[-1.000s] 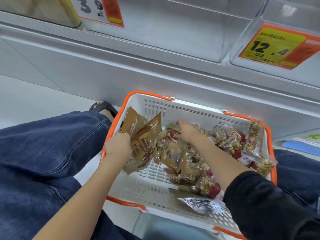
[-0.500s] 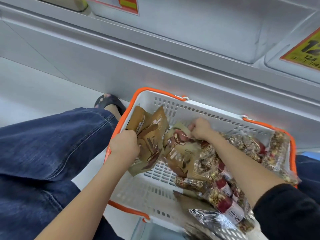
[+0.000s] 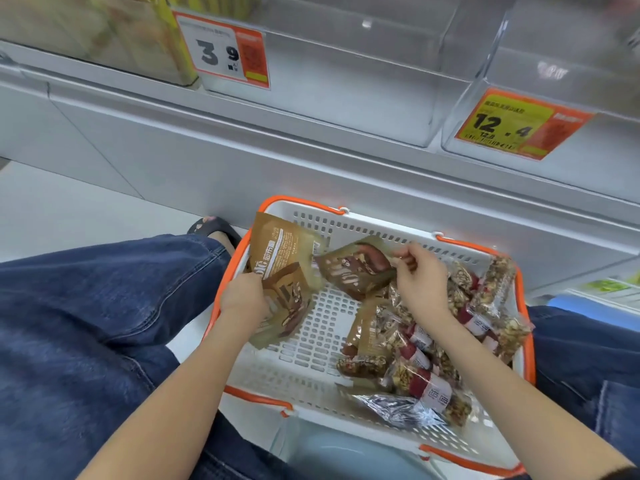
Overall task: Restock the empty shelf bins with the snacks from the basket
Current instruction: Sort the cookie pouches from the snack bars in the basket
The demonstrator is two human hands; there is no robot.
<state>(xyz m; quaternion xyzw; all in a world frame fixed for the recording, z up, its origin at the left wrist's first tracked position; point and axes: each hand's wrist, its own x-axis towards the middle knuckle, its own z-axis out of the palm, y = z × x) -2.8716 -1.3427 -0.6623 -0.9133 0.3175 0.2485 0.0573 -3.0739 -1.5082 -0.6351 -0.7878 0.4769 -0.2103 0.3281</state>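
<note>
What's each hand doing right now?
Left hand: grips a stack of brown packets.
Right hand: pinches one brown packet over the basket.

The basket (image 3: 363, 233) is matt white perforated plastic with glossy orange trim; snack packets (image 3: 280, 258) look glossy brown film; bins (image 3: 363, 98) clear plastic.

The small print on the white and orange price label (image 3: 227, 51) is too blurred to read; the yellow packets behind the clear far-left bin wall (image 3: 104, 32) are a smear; the left hand (image 3: 244, 299) hides the fanned brown snack pouches' (image 3: 282, 268) lower edges; the white basket's orange-rimmed near corner (image 3: 498, 467) is cut off.
</note>
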